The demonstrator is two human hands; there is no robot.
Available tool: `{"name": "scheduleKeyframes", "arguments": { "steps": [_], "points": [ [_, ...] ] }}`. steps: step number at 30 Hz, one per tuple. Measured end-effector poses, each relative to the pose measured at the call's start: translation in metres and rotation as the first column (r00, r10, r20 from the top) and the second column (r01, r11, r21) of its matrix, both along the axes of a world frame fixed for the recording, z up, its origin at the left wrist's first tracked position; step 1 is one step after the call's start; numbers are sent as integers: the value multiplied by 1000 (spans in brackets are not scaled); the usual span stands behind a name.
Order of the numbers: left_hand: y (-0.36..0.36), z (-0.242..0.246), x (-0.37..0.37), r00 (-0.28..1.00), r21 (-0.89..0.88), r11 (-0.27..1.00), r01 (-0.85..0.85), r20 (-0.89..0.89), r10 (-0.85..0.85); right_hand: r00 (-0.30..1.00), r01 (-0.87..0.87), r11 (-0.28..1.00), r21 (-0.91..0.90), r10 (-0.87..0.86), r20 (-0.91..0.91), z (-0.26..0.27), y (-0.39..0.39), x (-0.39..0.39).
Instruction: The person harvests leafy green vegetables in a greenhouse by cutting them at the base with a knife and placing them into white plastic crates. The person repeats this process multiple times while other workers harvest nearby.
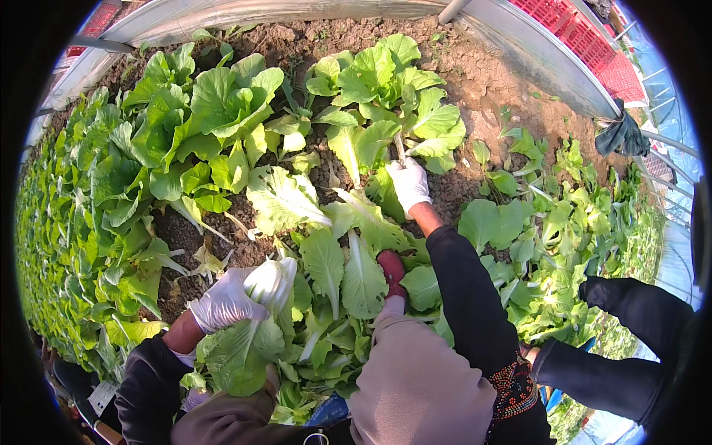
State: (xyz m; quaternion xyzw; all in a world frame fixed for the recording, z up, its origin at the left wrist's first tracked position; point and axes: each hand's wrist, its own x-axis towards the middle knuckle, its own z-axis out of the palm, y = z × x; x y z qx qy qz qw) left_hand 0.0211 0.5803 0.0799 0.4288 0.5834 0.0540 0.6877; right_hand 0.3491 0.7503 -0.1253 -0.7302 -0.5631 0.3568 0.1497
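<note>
My left hand [231, 300], in a whitish disposable glove, grips a head of leafy greens by its thick white base [271, 283], with broad leaves hanging below the fingers. Farther out, my right hand [410, 186], also gloved, is closed around a thin, pale rod-like thing [399, 148], perhaps a tool handle or a stalk; its far end is hidden under a rooted leafy green plant [384, 83]. Loose cut leaves [364, 278] lie on the soil between the two hands and around a dark red shoe [392, 272].
Dense rows of leafy greens [72, 222] stand at the left. More leaves [556, 222] cover the ground at the right, near another person's dark-clothed legs [606, 378]. A plastic sheet wall [534, 61] curves along the back, with red crates [578, 39] behind it.
</note>
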Motion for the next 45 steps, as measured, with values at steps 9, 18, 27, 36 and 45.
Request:
{"name": "scheduleKeyframes", "arguments": {
  "steps": [9,18,27,36,45],
  "points": [
    [6,-10,-8,1000,8,1000,-3,-21,3,987,-114,892,437,152,-52,21,-17,5],
    [14,-9,-3,999,-65,998,17,-48,-20,762,256,784,-565,-523,-382,-59,93,-2],
    [2,-18,-23,995,-78,993,-88,-60,84,545,264,739,-619,-644,-537,-63,90,-20],
    [2,-16,-27,993,-125,987,-97,-78,88,770,155,852,-500,-421,-479,-54,118,-13],
    [5,-14,-27,987,-99,994,-38,-162,21,774,22,776,-630,-412,-481,-34,57,-6]
  ]
}}
